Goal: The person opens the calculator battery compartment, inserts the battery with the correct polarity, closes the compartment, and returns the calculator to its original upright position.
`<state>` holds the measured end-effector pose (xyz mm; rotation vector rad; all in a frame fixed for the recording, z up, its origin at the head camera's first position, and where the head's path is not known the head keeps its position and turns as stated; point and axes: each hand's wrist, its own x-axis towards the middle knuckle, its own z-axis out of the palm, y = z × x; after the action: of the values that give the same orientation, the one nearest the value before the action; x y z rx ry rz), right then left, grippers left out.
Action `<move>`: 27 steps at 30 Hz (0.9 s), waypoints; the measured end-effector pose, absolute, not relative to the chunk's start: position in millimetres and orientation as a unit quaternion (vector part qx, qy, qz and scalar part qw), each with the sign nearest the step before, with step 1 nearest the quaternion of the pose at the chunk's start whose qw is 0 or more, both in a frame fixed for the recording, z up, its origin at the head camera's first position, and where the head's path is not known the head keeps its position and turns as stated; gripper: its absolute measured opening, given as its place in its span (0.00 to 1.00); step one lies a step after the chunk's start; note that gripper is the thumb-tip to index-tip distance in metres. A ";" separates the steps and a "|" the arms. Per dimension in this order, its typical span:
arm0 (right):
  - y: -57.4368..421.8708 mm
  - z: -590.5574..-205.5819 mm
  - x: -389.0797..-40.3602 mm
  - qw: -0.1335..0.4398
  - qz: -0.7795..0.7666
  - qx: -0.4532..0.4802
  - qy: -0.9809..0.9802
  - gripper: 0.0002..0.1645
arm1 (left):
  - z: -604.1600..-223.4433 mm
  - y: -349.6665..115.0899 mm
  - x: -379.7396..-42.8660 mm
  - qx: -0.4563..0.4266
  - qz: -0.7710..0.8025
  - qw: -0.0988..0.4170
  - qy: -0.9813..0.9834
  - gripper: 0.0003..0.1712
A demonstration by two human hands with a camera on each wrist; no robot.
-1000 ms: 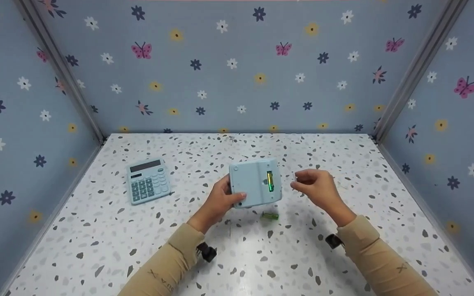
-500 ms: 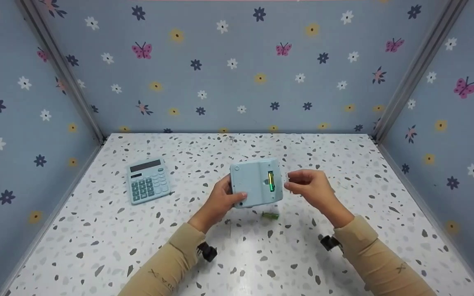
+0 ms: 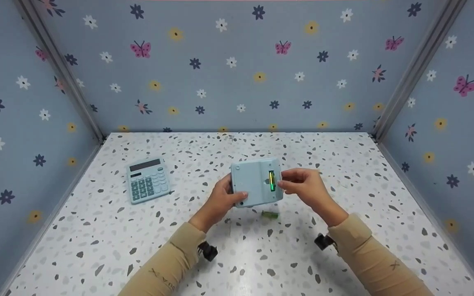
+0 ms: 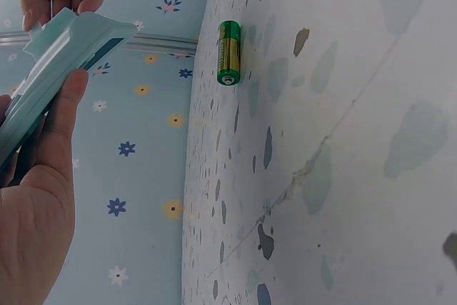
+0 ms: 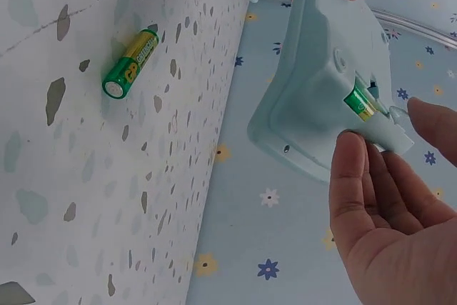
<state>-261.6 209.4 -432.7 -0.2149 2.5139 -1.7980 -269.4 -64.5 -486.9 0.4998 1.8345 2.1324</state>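
Observation:
In the head view my left hand (image 3: 217, 202) grips a light blue calculator (image 3: 250, 181) by its left side, thumb across its back. The back faces up, with a green battery (image 3: 272, 181) in its open compartment. My right hand (image 3: 306, 188) is at the calculator's right edge, beside the compartment. The right wrist view shows its thumb and fingers pinching a small light blue battery cover (image 5: 386, 132), close against the compartment. A loose green and yellow battery (image 5: 131, 64) lies on the table below the calculator.
A second light blue calculator (image 3: 149, 181) lies keys up on the speckled table (image 3: 97, 238), to the left. Flower-patterned panels (image 3: 237, 65) enclose the table at the back and both sides.
My right hand has moved left with the battery cover, from apart to the calculator's edge. The left hand and its calculator have barely shifted. The loose battery lies where it was.

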 end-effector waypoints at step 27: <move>199.1 -433.1 -265.6 0.028 -0.602 -0.046 0.797 0.17 | -487.7 -62.6 -266.8 0.179 0.737 0.143 0.636 0.44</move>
<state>-265.6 199.1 -433.1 -0.1428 2.4599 -1.8582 -266.8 -62.6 -487.7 0.5168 1.8339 2.1259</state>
